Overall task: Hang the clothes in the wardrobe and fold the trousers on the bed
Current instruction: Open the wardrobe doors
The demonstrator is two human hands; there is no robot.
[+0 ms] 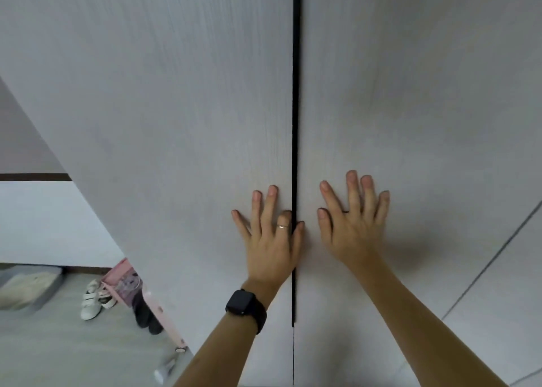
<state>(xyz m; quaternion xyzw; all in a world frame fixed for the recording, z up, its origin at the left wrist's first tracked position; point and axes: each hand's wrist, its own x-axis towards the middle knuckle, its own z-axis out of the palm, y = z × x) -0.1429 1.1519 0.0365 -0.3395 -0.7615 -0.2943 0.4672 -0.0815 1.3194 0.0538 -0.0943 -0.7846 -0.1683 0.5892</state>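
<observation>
Both spread flat, your left hand [271, 240] and right hand [352, 228] press the pale grey wood-grain wardrobe doors [176, 107] straight ahead. The doors look stiff, smooth and handleless, so probably hook an edge at the dark centre gap [295, 93].

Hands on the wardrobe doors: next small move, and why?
Probably press both palms in to shut the doors. Left hand and right hand rest open on the left door and right door, holding nothing, and a dark gap shows between them.
</observation>
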